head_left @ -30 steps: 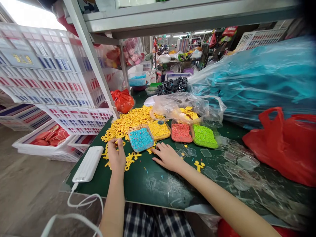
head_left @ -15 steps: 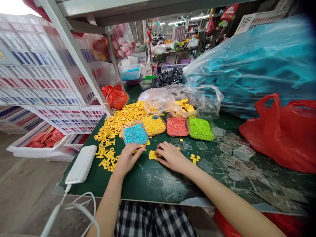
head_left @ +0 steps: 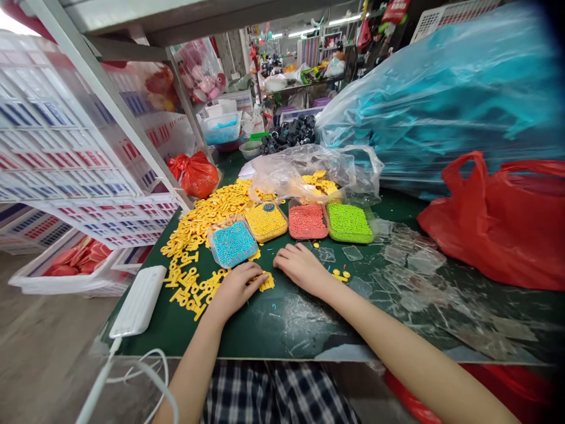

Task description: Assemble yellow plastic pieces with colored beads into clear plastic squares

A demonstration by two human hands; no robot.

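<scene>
My left hand (head_left: 239,288) rests on the green table (head_left: 265,330), fingers curled over a small yellow plastic piece (head_left: 266,283) just below the tray of blue beads (head_left: 232,244). My right hand (head_left: 301,268) lies palm down beside it, fingers bent and close together, with nothing visible in them. A heap of yellow plastic pieces (head_left: 207,218) spreads to the left. Behind the hands stand trays of yellow beads (head_left: 265,221), red beads (head_left: 308,221) and green beads (head_left: 349,222).
A white power bank (head_left: 139,301) with a cable lies at the table's left edge. Clear plastic pieces (head_left: 410,265) are scattered right of my hands. A red bag (head_left: 498,224) and a big blue plastic bag (head_left: 441,112) fill the right; stacked white crates (head_left: 66,135) stand left.
My left hand moved right from the heap of yellow pieces to a yellow piece below the blue tray. My right hand stayed close by. The camera tilted down.
</scene>
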